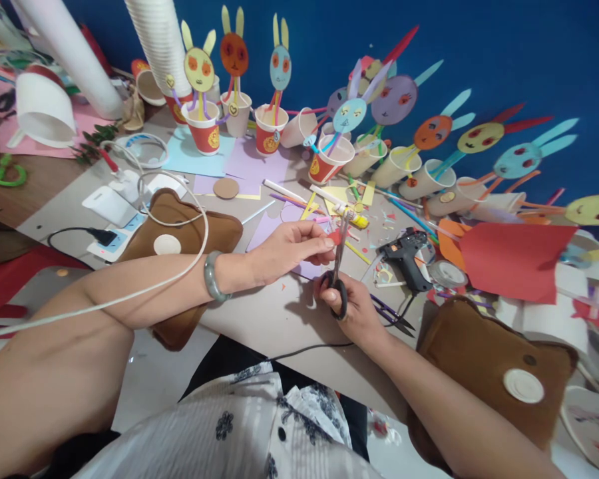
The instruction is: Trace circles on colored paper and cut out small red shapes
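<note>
Between the thumb and fingers of my left hand [294, 251] is a small piece of red paper [335, 237]. My right hand [352, 309] grips scissors [338, 269] by their black handles, blades pointing up and away from me. The blades stand against the red paper's right side; whether they are fully closed I cannot tell. Beneath both hands lie paper scraps, a purple sheet [269, 229] and a yellow-tipped marker [358, 219]. A second pair of scissors [392, 314] rests on the table beside my right wrist.
Paper cups with rabbit-faced figures [212, 133] line the back by the blue wall. A black glue gun [409, 256] and red paper sheet [516, 259] lie right. Brown cushions [479, 359] flank me. A white cable [205, 233] crosses over my left arm near a power strip [112, 243].
</note>
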A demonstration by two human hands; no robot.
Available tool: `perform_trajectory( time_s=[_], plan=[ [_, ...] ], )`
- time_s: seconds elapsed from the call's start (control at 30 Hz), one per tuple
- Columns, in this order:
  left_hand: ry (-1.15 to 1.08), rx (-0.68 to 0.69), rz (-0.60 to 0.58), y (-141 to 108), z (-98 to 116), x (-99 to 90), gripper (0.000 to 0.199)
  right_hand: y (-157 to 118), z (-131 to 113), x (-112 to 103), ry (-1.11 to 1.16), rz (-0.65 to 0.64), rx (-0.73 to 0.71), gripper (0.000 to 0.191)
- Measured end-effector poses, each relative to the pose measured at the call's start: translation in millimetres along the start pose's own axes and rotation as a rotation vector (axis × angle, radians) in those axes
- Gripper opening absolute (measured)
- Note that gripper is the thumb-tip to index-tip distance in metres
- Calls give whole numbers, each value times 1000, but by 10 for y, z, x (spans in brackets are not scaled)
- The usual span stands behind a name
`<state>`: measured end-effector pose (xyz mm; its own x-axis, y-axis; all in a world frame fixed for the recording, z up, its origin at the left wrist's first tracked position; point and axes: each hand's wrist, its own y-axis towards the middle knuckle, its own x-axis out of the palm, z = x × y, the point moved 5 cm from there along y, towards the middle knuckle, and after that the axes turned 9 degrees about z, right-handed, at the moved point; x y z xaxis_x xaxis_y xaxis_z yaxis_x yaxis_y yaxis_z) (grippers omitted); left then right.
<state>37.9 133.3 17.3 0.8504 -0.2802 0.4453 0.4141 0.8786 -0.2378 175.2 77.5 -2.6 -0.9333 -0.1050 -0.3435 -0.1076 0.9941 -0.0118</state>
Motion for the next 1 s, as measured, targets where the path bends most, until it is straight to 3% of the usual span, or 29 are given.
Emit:
perform_trajectory(
  time_s=[0.27,0.87,1.0],
  plan=[
    [13,65,15,50,28,-51,22,9,33,-104,87,105,-16,60],
    [131,132,27,69,146,-113,22,26,-45,-73,52,-81,-1,63],
    [201,114,10,61,138,-104,27,32,-60,-133,79,37,1,54]
  ],
)
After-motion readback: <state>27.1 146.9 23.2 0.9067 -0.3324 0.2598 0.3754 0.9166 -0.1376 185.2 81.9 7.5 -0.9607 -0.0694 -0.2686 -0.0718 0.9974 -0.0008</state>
